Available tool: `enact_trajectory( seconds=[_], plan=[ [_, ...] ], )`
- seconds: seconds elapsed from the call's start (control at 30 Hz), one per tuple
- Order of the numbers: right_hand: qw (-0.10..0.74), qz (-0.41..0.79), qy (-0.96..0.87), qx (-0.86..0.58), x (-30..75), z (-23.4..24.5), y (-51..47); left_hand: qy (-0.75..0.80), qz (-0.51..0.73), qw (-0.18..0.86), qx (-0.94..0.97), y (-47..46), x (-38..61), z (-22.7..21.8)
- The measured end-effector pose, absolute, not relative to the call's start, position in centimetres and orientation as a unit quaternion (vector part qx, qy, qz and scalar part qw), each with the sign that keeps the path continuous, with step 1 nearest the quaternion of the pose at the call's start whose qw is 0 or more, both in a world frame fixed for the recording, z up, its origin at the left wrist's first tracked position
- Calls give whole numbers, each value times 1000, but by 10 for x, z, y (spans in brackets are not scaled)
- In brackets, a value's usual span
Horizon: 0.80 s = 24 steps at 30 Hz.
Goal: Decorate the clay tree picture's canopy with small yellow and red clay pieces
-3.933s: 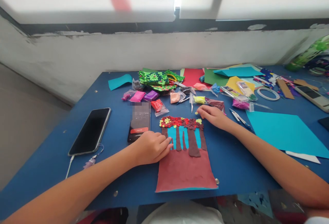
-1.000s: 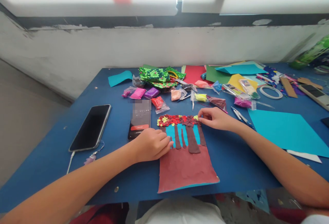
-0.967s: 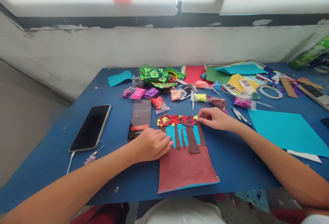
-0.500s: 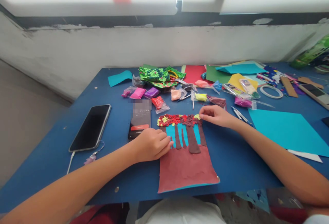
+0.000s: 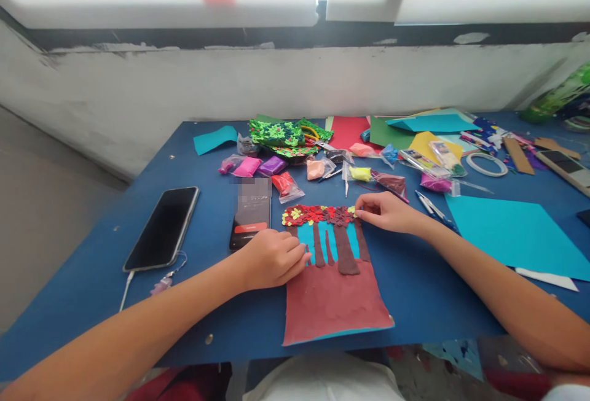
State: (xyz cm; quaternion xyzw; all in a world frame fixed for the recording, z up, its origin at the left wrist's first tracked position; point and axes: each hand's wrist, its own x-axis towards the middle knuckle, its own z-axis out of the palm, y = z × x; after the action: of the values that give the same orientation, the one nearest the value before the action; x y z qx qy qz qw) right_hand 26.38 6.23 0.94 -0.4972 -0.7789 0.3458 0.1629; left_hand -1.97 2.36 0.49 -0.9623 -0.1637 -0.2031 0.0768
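A clay picture [image 5: 334,303] lies on the table in front of me, with brown tree trunks on blue paper above a reddish-brown ground. Small red, maroon and yellow clay petals [image 5: 318,214] cover its top edge. At the top right corner my right hand [image 5: 385,212] is pinched, its fingertips on a small yellow clay piece [image 5: 351,210]. My left hand [image 5: 274,258] rests with curled fingers over the picture's left edge, and whatever may be inside them is hidden.
A phone [image 5: 251,210] lies partly behind my left hand, and a charging phone [image 5: 161,229] lies farther left. Bags of coloured clay [image 5: 286,186] are spread beyond the picture. Tweezers [image 5: 433,207] and a blue sheet [image 5: 516,232] lie to the right.
My right hand has shifted slightly left and down at the picture's top right corner, covering more of the yellow clay. My left hand stays in place.
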Motion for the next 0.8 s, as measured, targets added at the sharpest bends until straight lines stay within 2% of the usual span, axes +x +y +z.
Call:
enact_trajectory(
  seconds=[0.47, 0.8],
  plan=[
    [148, 272, -807, -504, 261, 10, 57, -163, -198, 75, -964, 24, -20, 6],
    [168, 305, -793, -500, 264, 12, 59, -163, -198, 70, -964, 24, -21, 5]
  ],
)
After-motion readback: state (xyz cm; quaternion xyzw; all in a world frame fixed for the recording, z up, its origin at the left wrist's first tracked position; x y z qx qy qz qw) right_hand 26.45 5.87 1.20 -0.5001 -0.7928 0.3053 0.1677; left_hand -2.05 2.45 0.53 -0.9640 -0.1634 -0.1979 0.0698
